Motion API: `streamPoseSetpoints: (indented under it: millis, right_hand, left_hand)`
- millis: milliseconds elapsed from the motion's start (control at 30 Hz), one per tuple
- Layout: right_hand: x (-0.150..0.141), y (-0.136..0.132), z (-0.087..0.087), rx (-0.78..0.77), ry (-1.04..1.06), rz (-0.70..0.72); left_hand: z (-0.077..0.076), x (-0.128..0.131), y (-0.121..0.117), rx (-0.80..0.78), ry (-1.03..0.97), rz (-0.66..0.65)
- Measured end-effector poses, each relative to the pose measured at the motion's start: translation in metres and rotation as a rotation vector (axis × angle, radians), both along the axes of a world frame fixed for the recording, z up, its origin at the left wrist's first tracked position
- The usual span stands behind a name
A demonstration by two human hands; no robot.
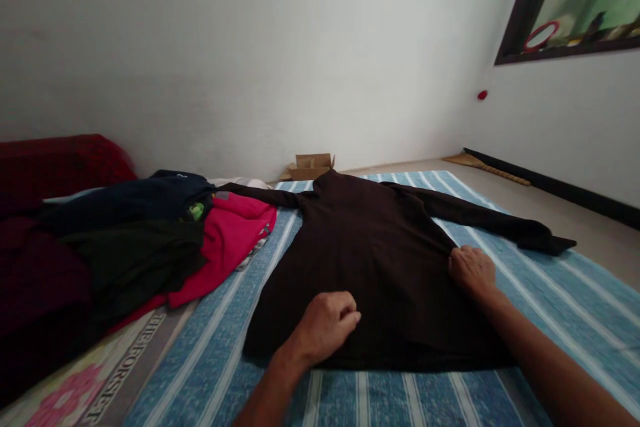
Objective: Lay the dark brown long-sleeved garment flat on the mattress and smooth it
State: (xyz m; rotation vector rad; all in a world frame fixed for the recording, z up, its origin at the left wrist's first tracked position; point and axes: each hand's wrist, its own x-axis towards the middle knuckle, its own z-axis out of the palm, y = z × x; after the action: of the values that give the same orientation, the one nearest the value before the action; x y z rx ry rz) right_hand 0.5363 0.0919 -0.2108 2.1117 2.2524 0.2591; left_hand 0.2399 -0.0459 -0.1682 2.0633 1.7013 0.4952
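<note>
A dark brown long-sleeved top (370, 247) lies spread flat on a blue striped mat (550, 287), sleeves out to both sides. My left hand (327, 325) rests on the lower middle of the top, fingers curled in and pinching the fabric. My right hand (471, 269) sits at the top's right side seam below the sleeve, fingers closed on the cloth edge.
A heap of clothes lies at the left: a red garment (235, 240), a dark navy one (135, 200) and black ones. A printed mat (100, 373) lies under them. A small cardboard box (311, 165) stands by the far wall. Bare floor runs along the right.
</note>
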Motion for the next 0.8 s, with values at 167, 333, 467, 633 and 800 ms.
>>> streamPoseSetpoints:
  millis: [167,333,467,633,800]
  right_hand:
    - [-0.005,0.006,-0.002,-0.057,-0.017,0.026]
    - [-0.003,0.01,0.0,-0.09,0.015,0.003]
    - [-0.002,0.011,0.002,-0.086,0.065,-0.029]
    - [0.002,0.007,0.0,-0.043,0.131,-0.103]
    - [0.014,0.01,0.0,-0.078,0.205,-0.182]
  left_hand:
    - [0.003,-0.07,0.012,0.219,0.32,0.529]
    - [-0.003,-0.122,0.012,-0.062,0.33,0.819]
    - [-0.007,-0.127,0.014,-0.081,0.005,0.804]
    - [0.008,-0.121,0.007,-0.134,-0.678,0.795]
    - [0.019,-0.126,-0.007,-0.267,-0.987,0.723]
